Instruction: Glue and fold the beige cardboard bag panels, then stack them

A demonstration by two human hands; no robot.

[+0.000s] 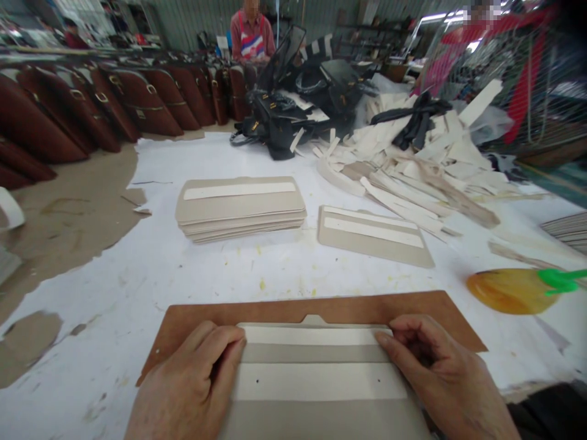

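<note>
A beige panel (321,354) with two white strips across it lies in front of me, over a brown board (275,310). Two small dark dots mark its lower strip, and a tab sticks up from its far edge. My left hand (188,379) pinches the panel's upper left corner between thumb and fingers. At the upper right corner, my right hand (444,373) grips the end of the top strip and the panel edge in the same way. The panel's near end runs out of view.
Beyond stand a stack of beige panels (241,211) and another striped panel (373,235). A bottle of amber liquid with a green nozzle (513,292) lies right. Offcut strips (413,165), black bags (298,98) and brown bags (151,101) fill the back. A person (252,30) is behind.
</note>
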